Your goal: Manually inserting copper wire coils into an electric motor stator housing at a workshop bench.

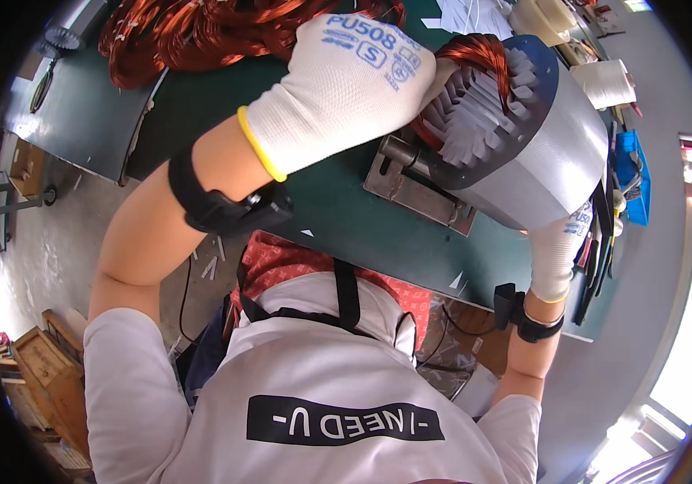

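Observation:
A motor stator (551, 137) in a grey metal housing lies tilted on the green bench, its open end turned toward my left hand. White slot liners (475, 113) stick out all round its bore. A copper wire coil (483, 55) loops over the liners and down into the bore. My left hand (354, 85), in a white knit glove, is closed at the bore's left edge, against the coil's wires; its fingertips are mostly hidden. My right hand (554, 258), gloved too, reaches to the housing's near right side, and its fingers are hidden behind the metal.
A metal bracket (418, 194) with a round bar sits below the stator. Large copper wire bundles (192, 40) lie at the far left. To the right are a white thread spool (604, 84), a blue bin (632, 177) and several dark hand tools (597, 242). The bench's front edge runs before me.

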Demonstrator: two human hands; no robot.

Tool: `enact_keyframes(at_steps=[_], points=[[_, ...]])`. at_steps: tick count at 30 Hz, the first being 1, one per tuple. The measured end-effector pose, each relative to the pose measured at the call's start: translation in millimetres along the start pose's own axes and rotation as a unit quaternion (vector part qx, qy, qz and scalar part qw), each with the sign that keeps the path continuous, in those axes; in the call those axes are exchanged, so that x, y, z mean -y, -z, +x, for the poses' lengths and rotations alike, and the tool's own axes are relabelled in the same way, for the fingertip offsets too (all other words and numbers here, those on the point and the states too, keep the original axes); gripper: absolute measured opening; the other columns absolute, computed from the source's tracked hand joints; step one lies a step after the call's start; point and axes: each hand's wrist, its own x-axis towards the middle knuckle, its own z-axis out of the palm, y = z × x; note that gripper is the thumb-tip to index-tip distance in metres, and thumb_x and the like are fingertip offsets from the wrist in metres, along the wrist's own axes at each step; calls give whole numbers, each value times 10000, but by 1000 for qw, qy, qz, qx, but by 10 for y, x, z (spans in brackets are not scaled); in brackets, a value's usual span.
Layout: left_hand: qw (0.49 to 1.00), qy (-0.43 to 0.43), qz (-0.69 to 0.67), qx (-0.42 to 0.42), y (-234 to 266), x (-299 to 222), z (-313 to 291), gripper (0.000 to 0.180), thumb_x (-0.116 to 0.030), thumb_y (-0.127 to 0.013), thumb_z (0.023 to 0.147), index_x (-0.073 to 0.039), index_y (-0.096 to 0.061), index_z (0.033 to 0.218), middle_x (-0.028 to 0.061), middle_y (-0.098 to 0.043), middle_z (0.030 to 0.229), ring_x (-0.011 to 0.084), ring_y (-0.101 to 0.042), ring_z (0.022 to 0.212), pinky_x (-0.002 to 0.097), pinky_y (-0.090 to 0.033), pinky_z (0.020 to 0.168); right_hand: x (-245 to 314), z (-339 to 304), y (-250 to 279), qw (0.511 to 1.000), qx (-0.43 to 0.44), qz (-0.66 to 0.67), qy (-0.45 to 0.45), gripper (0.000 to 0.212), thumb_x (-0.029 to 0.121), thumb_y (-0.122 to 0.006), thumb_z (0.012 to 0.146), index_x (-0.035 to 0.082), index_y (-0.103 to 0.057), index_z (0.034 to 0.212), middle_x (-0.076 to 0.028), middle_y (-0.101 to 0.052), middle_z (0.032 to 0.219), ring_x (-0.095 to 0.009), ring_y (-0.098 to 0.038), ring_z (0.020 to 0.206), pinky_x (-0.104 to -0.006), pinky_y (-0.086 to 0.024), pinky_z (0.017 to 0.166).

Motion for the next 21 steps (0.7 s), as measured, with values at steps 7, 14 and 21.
enact_keyframes(at_steps=[7, 14, 21], points=[[994, 83, -71, -13, -317, -163, -2, 65, -230, -669, 838, -169, -687, 852, -11, -439, 536, 173, -508, 425, 324, -334, 370, -431, -75, -627, 990, -62, 43, 117, 373, 188, -692, 805, 12, -590, 1118, -110, -680, 907, -303, -661, 818, -359, -518, 745], [992, -8, -123, -32, -234, 15, -96, 238, -138, -649, 796, -136, -663, 1034, 21, -572, 727, 215, -584, 561, 321, -418, 447, -176, 7, -221, 990, -37, 30, 132, 456, 47, -679, 751, -26, -513, 1170, -144, -642, 837, -346, -647, 742, -396, -513, 674], [995, -55, -58, -55, -371, -86, -108, 188, -120, -646, 804, -46, -640, 977, 10, -421, 578, 181, -487, 453, 330, -343, 371, -4, 6, -401, 970, -83, 183, 139, 428, 0, -668, 743, -23, -513, 1141, -145, -614, 748, -347, -626, 670, -396, -499, 622]])
